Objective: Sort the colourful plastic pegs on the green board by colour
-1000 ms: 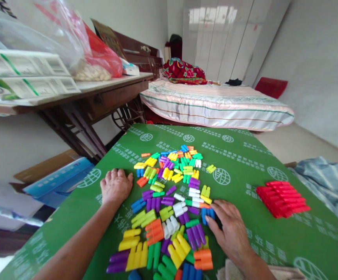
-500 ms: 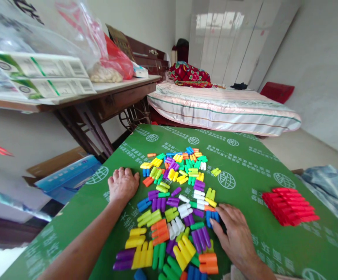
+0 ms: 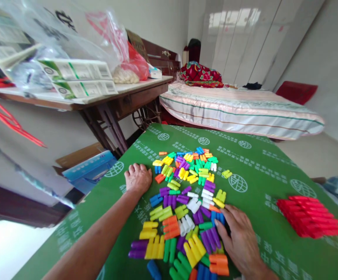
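Spread over the green board (image 3: 253,212) are many small plastic building pieces shaped like joined bullets, in several colours. My left hand (image 3: 138,179) lies flat at the left of the spread, palm down, holding nothing. On the right side, my right hand (image 3: 239,235) rests on the board with thumb and fingers apart. Its fingertips are at the edge of a blue building piece (image 3: 217,216), and I cannot tell whether they press on it. Close to that hand are a purple piece (image 3: 210,239) and an orange piece (image 3: 219,265).
A stacked block of red pieces (image 3: 309,216) sits at the board's right. To the left stands a table (image 3: 134,90) with boxes (image 3: 80,77) and plastic bags; red cords (image 3: 11,116) hang from it. A bed (image 3: 242,107) lies beyond the board.
The whole view has shifted, so everything appears farther right. Both hands keep their places on the board, and the pieces lie as before.
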Available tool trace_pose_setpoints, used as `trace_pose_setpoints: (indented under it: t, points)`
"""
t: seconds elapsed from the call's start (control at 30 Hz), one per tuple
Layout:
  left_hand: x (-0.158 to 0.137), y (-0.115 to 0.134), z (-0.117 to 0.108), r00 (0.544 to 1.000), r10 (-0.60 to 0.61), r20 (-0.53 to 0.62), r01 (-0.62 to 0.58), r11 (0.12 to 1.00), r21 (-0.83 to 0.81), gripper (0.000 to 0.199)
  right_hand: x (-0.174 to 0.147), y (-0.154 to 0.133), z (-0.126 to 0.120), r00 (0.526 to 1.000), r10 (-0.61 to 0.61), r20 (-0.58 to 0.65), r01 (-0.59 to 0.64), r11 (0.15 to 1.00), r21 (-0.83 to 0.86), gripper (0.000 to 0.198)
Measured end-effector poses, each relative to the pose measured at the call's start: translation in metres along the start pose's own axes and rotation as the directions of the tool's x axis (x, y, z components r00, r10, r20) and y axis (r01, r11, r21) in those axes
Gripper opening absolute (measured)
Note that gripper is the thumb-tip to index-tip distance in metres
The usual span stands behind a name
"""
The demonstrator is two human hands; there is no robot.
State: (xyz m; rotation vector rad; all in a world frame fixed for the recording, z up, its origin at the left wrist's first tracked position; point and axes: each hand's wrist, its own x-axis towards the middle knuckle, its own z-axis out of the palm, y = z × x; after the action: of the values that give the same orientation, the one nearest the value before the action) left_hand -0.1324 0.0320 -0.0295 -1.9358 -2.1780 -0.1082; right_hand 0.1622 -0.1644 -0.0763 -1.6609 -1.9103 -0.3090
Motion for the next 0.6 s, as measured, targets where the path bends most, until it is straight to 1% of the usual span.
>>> trace_pose_setpoints:
  t: [0.33, 0.6]
  points:
    - [0.002, 0.008, 0.007, 0.995, -0.094, 0.018, 0.094, 0.995, -0.033, 0.048, 0.003, -0.003, 0.005, 0.999, -0.035, 0.020, 0.034, 0.998, 0.053, 0.034]
    - [0.011, 0.009, 0.011, 0.997, -0.041, 0.068, 0.049, 0.992, -0.120, 0.051, 0.014, -0.007, 0.011, 0.999, -0.003, 0.041, 0.001, 0.999, 0.051, 0.032]
